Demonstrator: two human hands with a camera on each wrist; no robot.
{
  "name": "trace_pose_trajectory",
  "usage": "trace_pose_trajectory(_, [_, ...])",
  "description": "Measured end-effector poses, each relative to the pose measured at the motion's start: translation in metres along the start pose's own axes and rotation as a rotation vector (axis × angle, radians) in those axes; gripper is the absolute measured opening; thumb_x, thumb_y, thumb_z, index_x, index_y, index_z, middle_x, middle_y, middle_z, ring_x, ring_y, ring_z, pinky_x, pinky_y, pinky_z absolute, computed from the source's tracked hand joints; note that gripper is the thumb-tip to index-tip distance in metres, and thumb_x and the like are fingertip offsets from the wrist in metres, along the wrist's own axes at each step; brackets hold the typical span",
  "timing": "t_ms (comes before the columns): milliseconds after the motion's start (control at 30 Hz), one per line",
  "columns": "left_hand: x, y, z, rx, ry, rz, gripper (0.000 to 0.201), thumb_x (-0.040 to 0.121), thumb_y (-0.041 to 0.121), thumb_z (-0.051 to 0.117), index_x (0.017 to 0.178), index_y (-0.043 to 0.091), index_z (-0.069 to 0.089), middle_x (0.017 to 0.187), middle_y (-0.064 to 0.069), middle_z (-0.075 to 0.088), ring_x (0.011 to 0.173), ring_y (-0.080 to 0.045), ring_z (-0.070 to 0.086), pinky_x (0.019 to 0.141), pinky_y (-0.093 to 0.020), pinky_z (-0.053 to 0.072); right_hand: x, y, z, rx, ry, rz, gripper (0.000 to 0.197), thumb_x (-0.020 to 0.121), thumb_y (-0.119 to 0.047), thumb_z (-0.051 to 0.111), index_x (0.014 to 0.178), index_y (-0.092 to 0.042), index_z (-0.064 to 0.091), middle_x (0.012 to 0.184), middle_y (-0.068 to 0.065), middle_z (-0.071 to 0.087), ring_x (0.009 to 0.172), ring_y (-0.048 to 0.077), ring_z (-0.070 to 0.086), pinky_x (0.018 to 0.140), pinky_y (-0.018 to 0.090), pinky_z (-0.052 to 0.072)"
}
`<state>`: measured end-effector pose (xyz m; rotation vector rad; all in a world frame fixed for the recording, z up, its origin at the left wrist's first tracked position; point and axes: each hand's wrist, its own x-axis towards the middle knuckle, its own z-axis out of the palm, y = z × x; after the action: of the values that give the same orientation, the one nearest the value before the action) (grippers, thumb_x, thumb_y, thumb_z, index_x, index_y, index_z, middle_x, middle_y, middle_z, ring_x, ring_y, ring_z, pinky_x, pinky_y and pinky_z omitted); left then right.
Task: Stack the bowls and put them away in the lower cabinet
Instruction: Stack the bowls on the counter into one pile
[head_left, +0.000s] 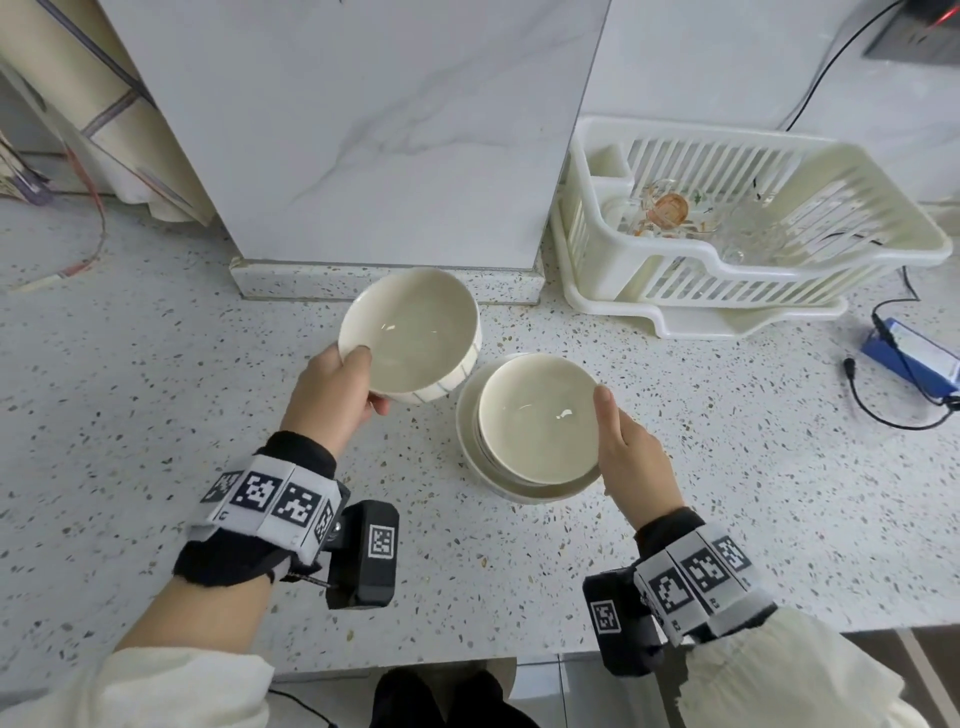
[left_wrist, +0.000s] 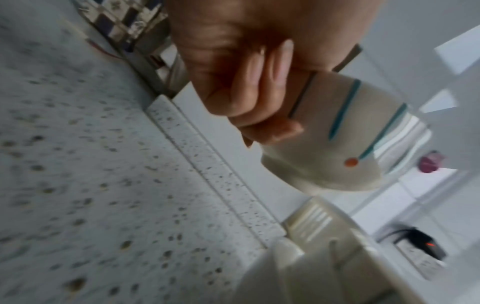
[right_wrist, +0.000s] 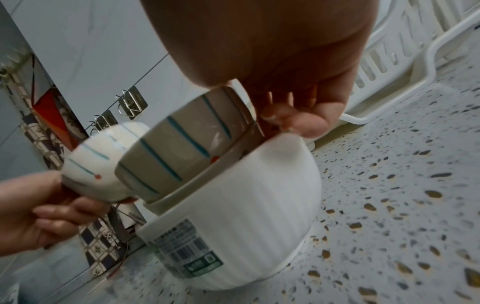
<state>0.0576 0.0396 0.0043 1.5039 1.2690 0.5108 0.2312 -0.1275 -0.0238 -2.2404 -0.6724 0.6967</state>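
the left hand (head_left: 332, 397) pinches the near rim of a cream ceramic bowl with thin teal stripes and an orange dot (head_left: 410, 335), thumb inside the rim and curled fingers (left_wrist: 259, 86) under its outer wall, holding it tilted and clear of the speckled terrazzo countertop (head_left: 156, 364). the right hand (head_left: 631, 457) grips the right rim of a second cream striped bowl (head_left: 537, 418), thumb lying along the rim edge and fingertips (right_wrist: 309, 125) curled behind it. that bowl sits nested at a tilt inside a larger white ribbed bowl with a barcode label (right_wrist: 233, 216), which stands on the countertop. the two striped bowls are just beside each other; whether they touch cannot be told.

behind the lifted bowl rises a grey-veined white marble-look pillar (head_left: 374, 130), its speckled base strip close to the bowl's far side. to the right stands a cream plastic dish rack on a drip tray (head_left: 727, 260) holding clear glassware (head_left: 748, 234). a blue rectangular device with black cables (head_left: 909, 358) lies on the countertop at the far right.
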Motion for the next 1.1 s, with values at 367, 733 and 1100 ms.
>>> trace_pose_trajectory(367, [-0.028, 0.026, 0.05, 0.36, -0.216, 0.235, 0.03, 0.092, 0.024, 0.031, 0.098, 0.007, 0.055, 0.07, -0.006, 0.059, 0.066, -0.022, 0.059, 0.052, -0.025, 0.041, 0.004, 0.008, -0.011, 0.3, -0.063, 0.093, 0.07, 0.093, -0.053, 0.011, 0.112, -0.011, 0.065, 0.062, 0.01, 0.055, 0.049, 0.018, 0.048, 0.042, 0.02, 0.045])
trace_pose_trajectory(733, [-0.028, 0.013, 0.07, 0.654, -0.136, 0.301, 0.034, 0.093, 0.027, 0.029, 0.101, 0.009, 0.057, 0.077, -0.006, 0.055, 0.074, -0.025, 0.051, 0.062, -0.029, 0.035, 0.005, 0.011, -0.015, 0.353, -0.072, 0.067, 0.063, 0.094, -0.05, 0.015, 0.104, -0.017, 0.068, 0.056, 0.0, 0.056, 0.049, 0.017, 0.05, 0.046, 0.024, 0.045])
trace_pose_trajectory(1100, [-0.028, 0.006, 0.075, 0.495, -0.033, 0.409, 0.033, 0.093, 0.026, 0.033, 0.112, 0.009, 0.055, 0.11, -0.006, 0.05, 0.097, -0.02, 0.049, 0.074, -0.027, 0.038, -0.003, -0.002, -0.012, 0.306, -0.095, -0.205, 0.045, 0.095, -0.043, 0.025, 0.129, -0.027, 0.049, 0.113, -0.023, 0.052, 0.123, 0.008, 0.042, 0.098, 0.021, 0.032])
